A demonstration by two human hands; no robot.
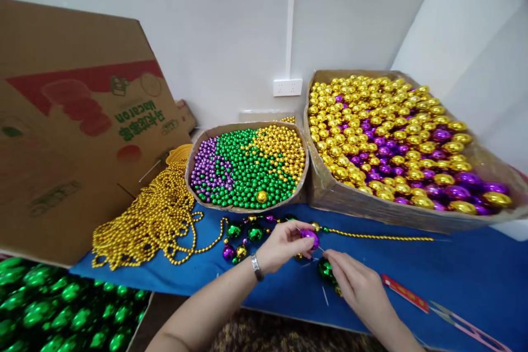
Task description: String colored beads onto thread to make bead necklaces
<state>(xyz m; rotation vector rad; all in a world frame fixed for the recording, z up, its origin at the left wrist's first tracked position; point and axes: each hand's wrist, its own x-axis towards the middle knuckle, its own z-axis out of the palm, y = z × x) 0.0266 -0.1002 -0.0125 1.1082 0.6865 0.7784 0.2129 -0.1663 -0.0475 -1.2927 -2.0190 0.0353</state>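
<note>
My left hand (277, 246), with a metal band on its wrist, is closed around a shiny purple bead (310, 240) above the blue-covered table. Just right of the bead, the fingertips of my right hand (358, 281) pinch a thin needle-like piece (322, 250); whether it passes through the bead is hidden. Beneath the hands lie large green beads (325, 268), with smaller gold ones partly covered. A strand of mixed purple, green and gold beads (256, 232) curves to the left. Beyond my right hand, a thin gold bead chain (379, 236) stretches rightward.
A bag-lined box of small beads (231, 210) stands behind the hands. Right of it is a larger box of gold and purple beads (371, 203). Gold bead chains (152, 220) pile beside a tall carton (53, 176). Scissors (466, 325) and a red strip (405, 292) lie at right.
</note>
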